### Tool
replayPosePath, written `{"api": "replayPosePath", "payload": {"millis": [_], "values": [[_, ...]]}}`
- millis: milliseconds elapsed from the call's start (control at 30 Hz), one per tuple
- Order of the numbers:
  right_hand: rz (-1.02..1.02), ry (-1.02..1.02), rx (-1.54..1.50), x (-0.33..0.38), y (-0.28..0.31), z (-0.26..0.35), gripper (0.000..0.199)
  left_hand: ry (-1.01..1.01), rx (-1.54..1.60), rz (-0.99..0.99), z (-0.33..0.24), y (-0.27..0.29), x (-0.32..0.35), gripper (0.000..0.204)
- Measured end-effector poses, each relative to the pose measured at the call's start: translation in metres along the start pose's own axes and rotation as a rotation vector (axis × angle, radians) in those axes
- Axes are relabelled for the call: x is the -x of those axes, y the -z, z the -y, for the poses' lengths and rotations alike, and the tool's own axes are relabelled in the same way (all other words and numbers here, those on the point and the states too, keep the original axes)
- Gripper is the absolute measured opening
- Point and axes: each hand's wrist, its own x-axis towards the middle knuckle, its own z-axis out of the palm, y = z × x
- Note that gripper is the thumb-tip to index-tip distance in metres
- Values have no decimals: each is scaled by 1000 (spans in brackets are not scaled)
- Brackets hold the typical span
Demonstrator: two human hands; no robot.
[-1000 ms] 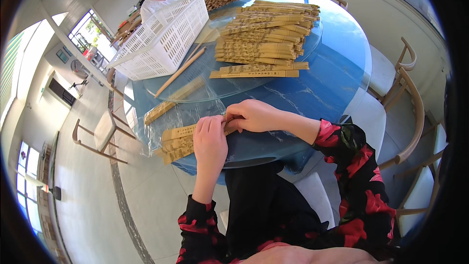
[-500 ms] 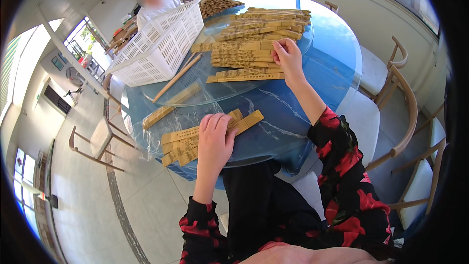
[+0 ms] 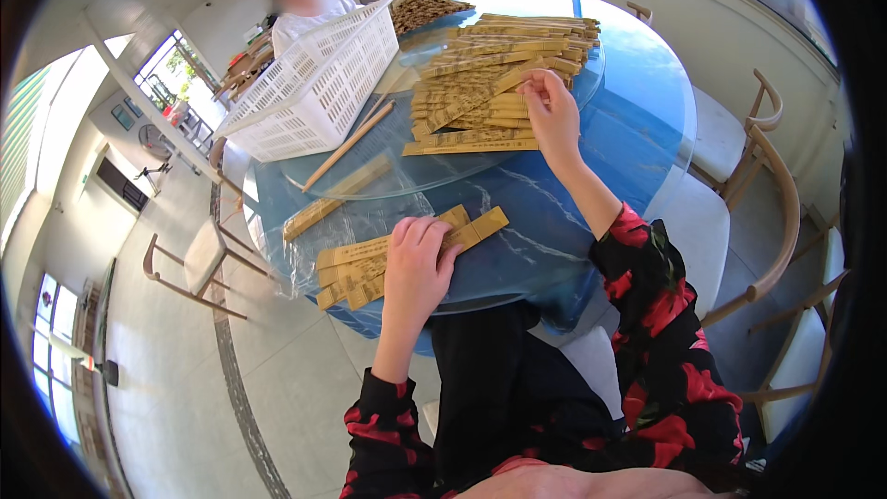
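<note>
On the near side of the round table, my left hand (image 3: 416, 263) is closed over a small fanned bunch of flat gold printed paper sleeves (image 3: 476, 229), pressing it to the blue cover. My right hand (image 3: 554, 120) pinches the right end of one long gold sleeve (image 3: 476, 103) between thumb and fingertips. That sleeve slants across the front of the large sleeve pile (image 3: 517, 46), its left end lower and nearer me. The pile's sleeves lie roughly side to side in overlapping layers on the glass turntable (image 3: 591, 97).
A white slatted plastic basket (image 3: 305, 102) stands at the left of the turntable, near two thin wooden sticks (image 3: 351, 143). Clear plastic-wrapped sleeves (image 3: 337, 196) lie left of my bunch. Brown sticks (image 3: 425, 11) are heaped behind. A person (image 3: 309, 0) is beyond the basket; chairs (image 3: 753, 194) surround the table.
The sleeve in my right hand has swung from nearly level to a slant, its left end dropping toward me. My left hand stays on its bunch. The whole view has shifted slightly.
</note>
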Motion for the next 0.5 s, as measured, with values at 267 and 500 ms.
{"api": "replayPosePath", "payload": {"millis": [267,500], "values": [[783,477,75,63,-30,30,8,-71,-38,32,9,4,0,30],[867,446,103,63,-23,25,8,-2,-137,26,33,30,-12,26]]}}
